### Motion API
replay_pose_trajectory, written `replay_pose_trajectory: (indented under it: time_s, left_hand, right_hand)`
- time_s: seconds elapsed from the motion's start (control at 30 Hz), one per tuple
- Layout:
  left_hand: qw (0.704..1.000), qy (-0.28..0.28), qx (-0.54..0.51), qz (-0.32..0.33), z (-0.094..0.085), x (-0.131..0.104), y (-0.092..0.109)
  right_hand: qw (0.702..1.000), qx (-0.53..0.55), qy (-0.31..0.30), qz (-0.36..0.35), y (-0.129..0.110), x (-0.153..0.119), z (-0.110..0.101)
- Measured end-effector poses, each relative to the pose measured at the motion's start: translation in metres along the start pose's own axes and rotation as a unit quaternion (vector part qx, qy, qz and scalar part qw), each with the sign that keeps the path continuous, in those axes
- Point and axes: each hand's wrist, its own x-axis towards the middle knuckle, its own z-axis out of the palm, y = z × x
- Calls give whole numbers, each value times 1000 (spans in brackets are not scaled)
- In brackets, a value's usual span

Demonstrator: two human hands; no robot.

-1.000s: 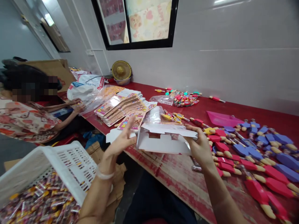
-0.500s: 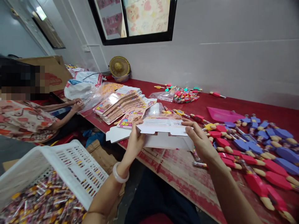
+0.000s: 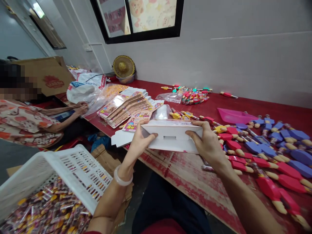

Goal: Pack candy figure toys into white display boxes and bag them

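Observation:
A white cardboard box with a small slot in its inner panel is held level over the near edge of the red table. My left hand grips its left end, thumb inside on the panel and fingers behind. At the right end my right hand holds it the same way, thumb pressed on the inner face. Just left of the box lie a flat white carton piece and a printed card sheet. Behind them leans a stack of printed cartons.
Red and blue toy pieces spread over the table's right side, near a pink tray. A white crate of small tubes stands at lower left. A co-worker sits at left. A straw hat leans on the wall.
The box's front flap has been folded inward, so the slotted panel now faces me. Both thumbs have moved onto that inner panel.

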Motion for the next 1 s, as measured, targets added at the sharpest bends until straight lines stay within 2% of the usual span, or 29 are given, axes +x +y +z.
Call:
replay_pose_trajectory:
  time_s: [0.1,0.2,0.27,0.33,0.4,0.5,0.6,0.67,0.77,0.9,0.93,1.0]
  left_hand:
    - [991,34,116,52,4,2,1]
    - [990,23,128,61,2,6,3]
    - [996,25,62,61,1,6,4]
    - [995,73,-66,28,4,0,3]
    - [974,116,-192,-42,14,-13,1]
    - [939,97,-302,-132,40,-33,0]
    - [923,117,-338,-139,61,-41,4]
    - [926,124,-329,-140,67,-39,8]
    - [934,99,-313,-143,65,-37,10]
    - [936,100,-308,-135,61,-40,6]
    - [937,100,-309,-131,61,-42,5]
    - [938,90,-309,-125,61,-43,2]
  right_hand:
    - [1000,-17,22,-14,0,-2,-1]
    - [999,-12,31,-26,2,-1,-5]
    - [999,2,47,-23,3,1,-9]
    - [997,23,70,-13,3,2,-9]
    - [995,45,89,-8,3,0,-5]
    - [993,62,102,-10,1,-4,6]
    - [996,14,74,-36,2,-6,10]
    - [995,-45,29,-79,3,-6,9]
    - [986,-121,-14,-114,3,-8,8]
    - [978,-177,20,-110,7,-13,12]
    - [978,-173,10,-114,8,-13,11]
    - [981,-147,-56,-116,11,-10,6]
